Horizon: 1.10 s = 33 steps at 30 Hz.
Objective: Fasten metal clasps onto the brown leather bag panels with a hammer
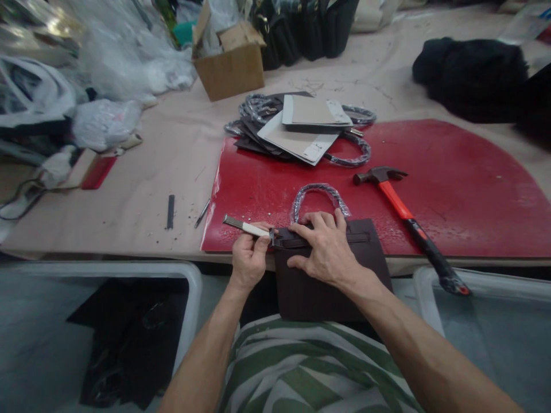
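Between the thumb and fingers of my left hand (250,255) is a slim metal punch-like tool with a white-wrapped shaft (257,230). Its darker cross-piece meets the upper left corner of a dark brown bag panel (329,292); what its tip does there is too small to tell. My right hand (325,244) lies spread on the panel's upper part, fingers apart, beside a stitched strap. A plastic-wrapped carry handle (319,188) arches from the panel's top edge. The panel overhangs the table's front edge toward my lap.
A claw hammer (398,203) lies right on the red mat (465,189), its grip overhanging the edge. Behind are stacked panels with wrapped handles (301,129) and a cardboard box (232,71). A dark strip (171,211) and a pen-like tool (202,213) lie left. Bins (194,287) flank me.
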Motion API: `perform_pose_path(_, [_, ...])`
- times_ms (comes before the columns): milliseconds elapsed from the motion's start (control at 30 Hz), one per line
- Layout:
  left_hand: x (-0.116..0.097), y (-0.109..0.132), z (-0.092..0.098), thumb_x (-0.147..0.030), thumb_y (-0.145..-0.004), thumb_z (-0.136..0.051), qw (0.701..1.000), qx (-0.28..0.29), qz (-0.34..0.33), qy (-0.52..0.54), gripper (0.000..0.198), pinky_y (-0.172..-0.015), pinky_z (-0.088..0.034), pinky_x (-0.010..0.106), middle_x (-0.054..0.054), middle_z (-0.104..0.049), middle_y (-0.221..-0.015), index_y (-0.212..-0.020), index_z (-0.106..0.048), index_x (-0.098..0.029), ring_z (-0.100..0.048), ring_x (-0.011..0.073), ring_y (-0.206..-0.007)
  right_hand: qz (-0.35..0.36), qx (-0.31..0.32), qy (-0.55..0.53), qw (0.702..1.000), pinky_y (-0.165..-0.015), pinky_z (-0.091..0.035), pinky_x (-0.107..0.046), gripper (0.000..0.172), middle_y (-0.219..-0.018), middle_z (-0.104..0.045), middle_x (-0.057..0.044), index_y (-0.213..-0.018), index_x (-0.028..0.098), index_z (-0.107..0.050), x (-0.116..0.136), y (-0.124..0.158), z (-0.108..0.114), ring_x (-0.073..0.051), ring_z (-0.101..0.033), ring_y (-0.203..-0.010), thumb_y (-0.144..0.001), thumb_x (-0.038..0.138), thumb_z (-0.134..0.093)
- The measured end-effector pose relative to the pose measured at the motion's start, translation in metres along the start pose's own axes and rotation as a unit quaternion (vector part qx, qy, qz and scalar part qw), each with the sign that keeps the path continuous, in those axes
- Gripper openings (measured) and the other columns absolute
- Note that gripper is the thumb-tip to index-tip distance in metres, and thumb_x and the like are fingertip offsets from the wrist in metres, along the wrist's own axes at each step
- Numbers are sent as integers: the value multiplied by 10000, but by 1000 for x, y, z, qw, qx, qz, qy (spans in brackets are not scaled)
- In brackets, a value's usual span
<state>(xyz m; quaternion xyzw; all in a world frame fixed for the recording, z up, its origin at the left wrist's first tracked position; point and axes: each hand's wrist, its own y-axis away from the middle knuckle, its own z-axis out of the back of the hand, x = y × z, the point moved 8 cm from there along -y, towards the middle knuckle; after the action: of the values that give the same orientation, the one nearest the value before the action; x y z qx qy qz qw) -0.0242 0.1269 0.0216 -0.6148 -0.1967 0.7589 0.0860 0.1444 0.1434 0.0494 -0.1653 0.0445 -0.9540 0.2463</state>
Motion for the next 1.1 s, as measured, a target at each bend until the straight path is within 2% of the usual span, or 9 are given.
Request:
perform_pose_path(233, [-3,0,-3,-272,-955,-567,999,20,-27,-35,139,-888,-538,349,84,-674,-1021,-1003,-640,-164,-666,204,-965,-14,-17,-30,999,-1141,-197,-624,634,-1180,-571,-81,-1186,288,-693,-6,-4,-1,-315,-478,-1149,-642,565,-866])
perform_pose_path(500, [-9,-1,-6,-279,-955,-548,995,26,-55,-80,143,-881,-537,344,87,-671,-1008,-985,-627,-163,-665,200,-948,40,27,40,998,-1108,-223,-627,616,-1163,-607,-88,-1165,295,-713,0,-11,3,-318,-512,-1059,-650,601,-853])
perform_pose_path(633, [-14,0,-6,-278,-957,-539,992,21,-75,-96,155,-885,-539,351,90,-679,-990,-989,-635,-161,-659,204,-958,32,28,36,998,-1099,-239,-618,582,-1168,-605,-86,-1152,299,-716,-1,-13,2,-317,-508,-1069,-666,593,-846])
perform_pose_path(867, [-12,4,-7,-247,-959,-538,994,29,-84,-69,116,-894,-536,354,85,-671,-1011,-962,-622,-167,-658,201,-973,15,19,12,1000,-1116,-239,-606,576,-1214,-587,-87,-1205,263,-676,2,-6,1,-320,-484,-1132,-699,470,-856])
perform_pose_path(1100, [-15,5,-8,-249,-956,-551,993,27,-91,-64,122,-902,-540,364,87,-674,-1005,-953,-638,-162,-655,202,-987,6,13,-10,1000,-1121,-232,-597,584,-1205,-584,-74,-1187,267,-680,0,-6,-1,-306,-480,-1137,-671,458,-878])
